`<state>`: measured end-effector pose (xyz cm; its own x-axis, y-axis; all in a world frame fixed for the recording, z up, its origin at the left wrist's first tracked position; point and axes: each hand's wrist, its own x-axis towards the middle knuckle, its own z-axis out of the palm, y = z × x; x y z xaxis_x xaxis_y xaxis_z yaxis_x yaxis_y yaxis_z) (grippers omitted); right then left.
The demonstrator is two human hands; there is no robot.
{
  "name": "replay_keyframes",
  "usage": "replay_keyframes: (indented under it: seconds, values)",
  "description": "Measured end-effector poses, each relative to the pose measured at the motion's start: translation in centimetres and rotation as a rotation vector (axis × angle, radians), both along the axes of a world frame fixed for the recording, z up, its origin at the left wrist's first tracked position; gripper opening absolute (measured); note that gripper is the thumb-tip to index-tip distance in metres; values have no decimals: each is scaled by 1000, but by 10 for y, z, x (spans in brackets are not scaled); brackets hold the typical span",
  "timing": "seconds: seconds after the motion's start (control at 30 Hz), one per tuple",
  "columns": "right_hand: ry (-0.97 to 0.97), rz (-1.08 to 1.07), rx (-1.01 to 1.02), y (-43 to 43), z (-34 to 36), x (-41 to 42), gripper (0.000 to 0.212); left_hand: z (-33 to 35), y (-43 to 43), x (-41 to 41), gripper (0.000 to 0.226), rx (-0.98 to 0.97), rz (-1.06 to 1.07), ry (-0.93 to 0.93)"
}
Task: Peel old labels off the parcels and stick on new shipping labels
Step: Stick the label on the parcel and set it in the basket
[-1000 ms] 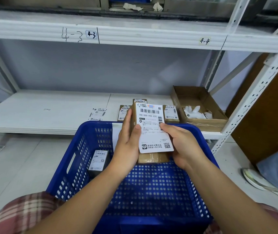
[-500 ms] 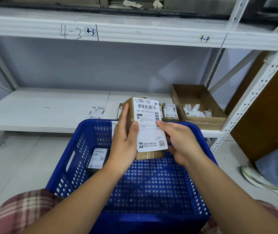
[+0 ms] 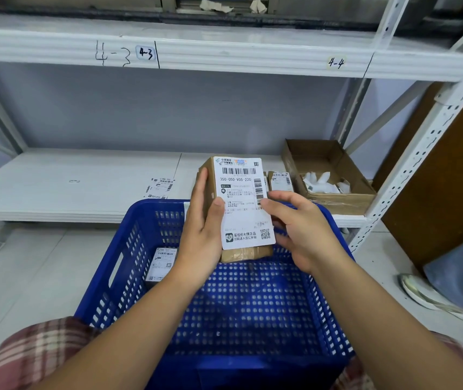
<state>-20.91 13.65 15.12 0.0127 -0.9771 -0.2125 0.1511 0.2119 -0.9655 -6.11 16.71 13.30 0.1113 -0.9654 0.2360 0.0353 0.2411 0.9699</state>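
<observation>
From the parcel [image 3: 245,254] you hold above the blue basket [image 3: 140,243]: your left hand [image 3: 202,237] covers its 9 o'clock side, and your right hand [image 3: 300,232] sits just beside it at 3 o'clock. At 6 o'clock the basket's perforated floor lies open between your forearms. A small labelled box [image 3: 161,264] stands against the basket wall at 8 o'clock. On the shelf board [image 3: 56,190], other parcels [image 3: 280,181] block 1 o'clock, a cardboard tray [image 3: 345,202] blocks 2 o'clock, and a loose label sheet [image 3: 160,188] lies at 10 o'clock. Left of that sheet the board shows bare. The upper shelf beam [image 3: 224,56] closes 12 o'clock, well above.
</observation>
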Motion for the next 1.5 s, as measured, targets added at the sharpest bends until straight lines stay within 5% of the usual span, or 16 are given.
replay_keyframes:
  seconds: [0.2, 0.4, 0.73, 1.1, 1.33, 1.5]
  values:
    - [88, -18, -51, -4, 2, -8, 19, 0, 3, -1, 51, -16, -17, -2]
    - [454, -175, -349, -7, -2, -9, 28, 3, 6, -4, 51, 26, -49, 37]
    - [-107, 82, -8, -7, 1, -6, 56, 5, 9, -8, 42, 102, -158, -45]
    - [-89, -26, -96, -1, -9, 5, 52, -4, 6, -8, 39, 134, -162, -112]
    - [-123, -68, -77, -4, -9, 2, 55, -8, 5, -10, 72, 58, -270, -186]
    - [-130, -93, -58, -6, -10, 0, 53, -10, 4, -9, 74, 65, -264, -198]
